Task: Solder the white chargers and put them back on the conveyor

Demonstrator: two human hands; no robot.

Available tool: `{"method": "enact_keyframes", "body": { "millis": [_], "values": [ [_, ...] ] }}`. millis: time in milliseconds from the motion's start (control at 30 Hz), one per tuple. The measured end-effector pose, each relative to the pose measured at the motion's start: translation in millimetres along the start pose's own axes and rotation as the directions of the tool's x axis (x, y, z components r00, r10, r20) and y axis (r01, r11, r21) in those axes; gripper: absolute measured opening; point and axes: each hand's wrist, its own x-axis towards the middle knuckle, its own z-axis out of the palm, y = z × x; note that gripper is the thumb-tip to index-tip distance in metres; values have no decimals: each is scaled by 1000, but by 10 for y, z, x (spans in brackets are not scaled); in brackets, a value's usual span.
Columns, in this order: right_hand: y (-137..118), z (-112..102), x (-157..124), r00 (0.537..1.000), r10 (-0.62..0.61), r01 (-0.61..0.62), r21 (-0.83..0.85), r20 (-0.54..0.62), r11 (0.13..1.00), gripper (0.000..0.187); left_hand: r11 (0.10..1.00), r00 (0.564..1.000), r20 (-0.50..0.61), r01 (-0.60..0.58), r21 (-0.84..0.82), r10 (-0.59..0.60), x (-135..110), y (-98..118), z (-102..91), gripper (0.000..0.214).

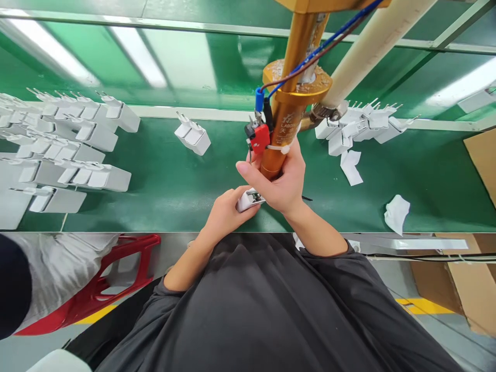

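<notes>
My left hand [228, 211] grips a small white plastic charger housing [245, 200] near the bench's front edge. The housing's open end faces right and shows dark and metal parts inside. My right hand [284, 181] is wrapped round the lower end of a gold cylindrical tool [284, 126] that hangs down from above. On the tool's left side is a red switch [260, 138], fed by a blue and a brown wire. The tool's tip is hidden behind my right hand, so I cannot tell whether it touches the housing.
White plug chargers [104, 135] stand in rows at the left, more [372, 124] at the back right. A single charger [192, 135] is behind my hands. Crumpled white pieces [397, 214] lie at right. A person in grey [58, 268] sits left by a red stool [116, 274].
</notes>
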Motion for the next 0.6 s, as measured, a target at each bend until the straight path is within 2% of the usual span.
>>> {"method": "enact_keyframes", "body": {
  "millis": [200, 333, 467, 600],
  "values": [
    [-43, 83, 1, 1000, 29, -27, -92, 13, 995, 41, 950, 992, -10, 121, -287, -129, -26, 34, 224, 35],
    [-102, 151, 25, 999, 35, -31, -98, 36, 995, 40, 919, 990, -56, 101, -381, -133, -32, 106, 369, 45],
    [-132, 199, 10, 1000, -21, 21, -21, -19, 1000, 35, 884, 982, -127, 68, -462, -142, -51, 131, 486, 50],
    [-113, 212, -51, 998, 23, -23, 15, -50, 1000, 31, 855, 967, -164, 84, -511, -193, -68, 107, 592, 43]
  ]
}}
